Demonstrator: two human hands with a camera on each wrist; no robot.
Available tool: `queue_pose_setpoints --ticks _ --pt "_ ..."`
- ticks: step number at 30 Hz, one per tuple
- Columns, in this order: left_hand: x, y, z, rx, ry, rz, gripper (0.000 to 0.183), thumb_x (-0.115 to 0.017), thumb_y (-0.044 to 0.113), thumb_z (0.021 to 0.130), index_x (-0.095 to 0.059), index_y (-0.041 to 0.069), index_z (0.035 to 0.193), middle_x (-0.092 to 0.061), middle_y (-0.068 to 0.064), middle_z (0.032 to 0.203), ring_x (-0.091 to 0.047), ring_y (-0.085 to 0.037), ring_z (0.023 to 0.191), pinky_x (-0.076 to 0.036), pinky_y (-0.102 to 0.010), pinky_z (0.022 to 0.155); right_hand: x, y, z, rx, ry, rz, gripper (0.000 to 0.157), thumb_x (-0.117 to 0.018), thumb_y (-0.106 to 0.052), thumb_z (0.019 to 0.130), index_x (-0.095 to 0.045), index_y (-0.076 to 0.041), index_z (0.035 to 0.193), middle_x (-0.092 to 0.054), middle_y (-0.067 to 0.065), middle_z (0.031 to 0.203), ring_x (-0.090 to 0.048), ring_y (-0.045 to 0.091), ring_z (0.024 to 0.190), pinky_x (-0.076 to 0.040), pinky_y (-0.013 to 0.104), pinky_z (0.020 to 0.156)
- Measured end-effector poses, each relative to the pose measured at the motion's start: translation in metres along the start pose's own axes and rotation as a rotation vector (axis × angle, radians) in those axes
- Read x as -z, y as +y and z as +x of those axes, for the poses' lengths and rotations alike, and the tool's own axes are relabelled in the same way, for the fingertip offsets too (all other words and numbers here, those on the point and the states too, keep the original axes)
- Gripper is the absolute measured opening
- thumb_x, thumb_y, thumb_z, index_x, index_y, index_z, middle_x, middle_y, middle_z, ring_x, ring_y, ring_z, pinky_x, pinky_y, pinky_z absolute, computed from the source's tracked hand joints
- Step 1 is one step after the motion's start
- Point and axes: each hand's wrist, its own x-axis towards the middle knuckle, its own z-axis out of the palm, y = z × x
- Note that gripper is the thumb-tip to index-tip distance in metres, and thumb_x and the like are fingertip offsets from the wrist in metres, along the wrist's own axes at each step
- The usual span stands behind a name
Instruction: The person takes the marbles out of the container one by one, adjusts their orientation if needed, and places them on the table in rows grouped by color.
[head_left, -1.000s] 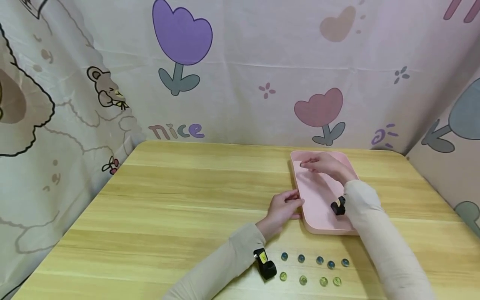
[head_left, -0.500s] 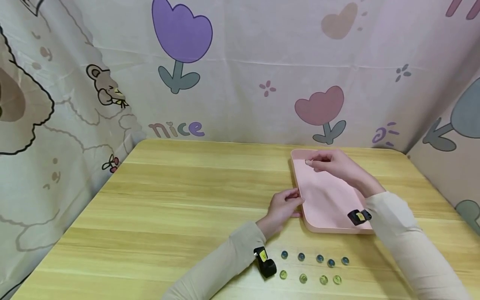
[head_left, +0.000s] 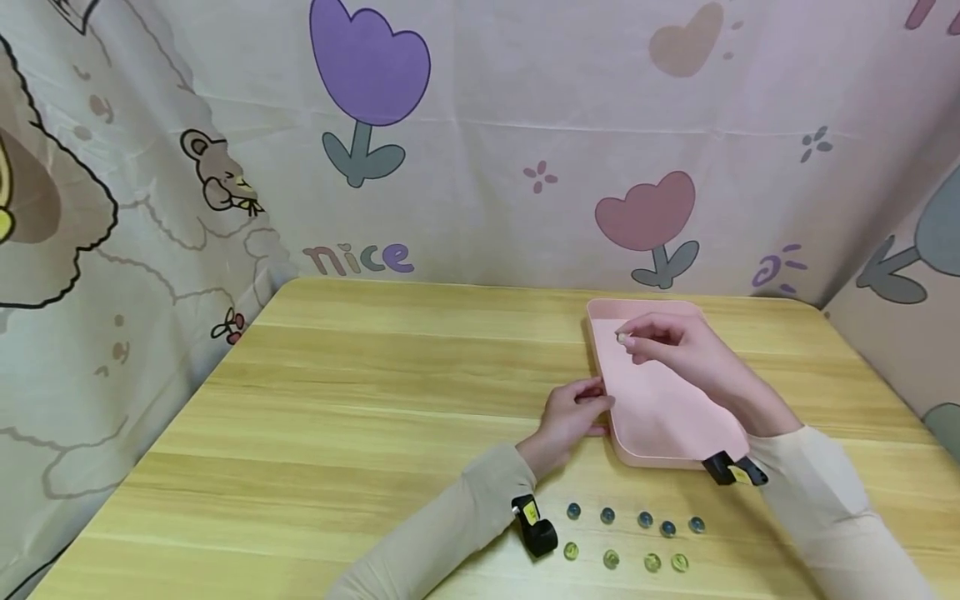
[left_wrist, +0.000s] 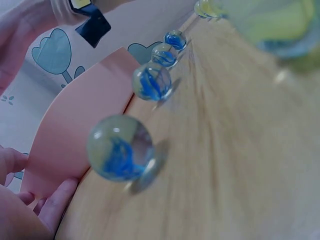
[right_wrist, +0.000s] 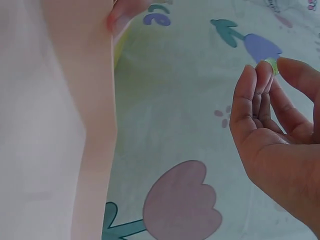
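My right hand (head_left: 693, 350) is over the far half of the pink tray (head_left: 652, 417), pinching a small yellow-green marble (right_wrist: 272, 66) between thumb and fingertips. In the right wrist view the marble peeks out at the tips, mostly covered. At the tray's left side, my left hand (head_left: 566, 421) grips the wall, with the thumb at the rim and other fingers lower down outside. In front of the tray several blue marbles (head_left: 607, 516) form a loose row. Nearer still lies a row of several yellow-green marbles (head_left: 611, 559).
A light wood table (head_left: 337, 400) carries everything. Behind it hangs a printed cloth (head_left: 480, 100), with more cloth along both sides. A black wrist camera (head_left: 534, 527) on the left sleeve sits just left of the marble rows.
My right hand, with the yellow-green marble, has moved right and slightly nearer over the tray, and its forearm has swung right. The left hand keeps its place on the tray.
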Motion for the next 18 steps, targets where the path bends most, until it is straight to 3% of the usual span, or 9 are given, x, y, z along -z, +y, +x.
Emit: queue_pose_setpoints --ticks 9,18 --pt "0.0 0.001 0.0 0.004 0.015 -0.001 0.039 -0.07 0.003 0.086 -0.063 0.003 0.124 -0.062 -0.002 0.099 -0.062 -0.016 0.084 -0.061 -0.032 0.066 -0.004 -0.008 -0.028 -0.045 -0.063 0.015 0.016 -0.061 -0.007 0.095 -0.065 -0.002 0.11 -0.066 0.004 0.089 -0.063 0.014 0.08 -0.053 0.018 0.077" --pt "-0.001 0.002 0.0 0.009 0.017 0.004 0.04 -0.071 0.003 0.085 -0.063 0.003 0.125 -0.062 -0.001 0.1 -0.061 -0.015 0.085 -0.061 -0.03 0.065 -0.003 -0.006 -0.054 0.067 -0.174 0.023 0.029 -0.059 0.005 0.092 -0.067 -0.016 0.11 -0.064 0.002 0.082 -0.061 0.014 0.074 -0.053 0.022 0.063"
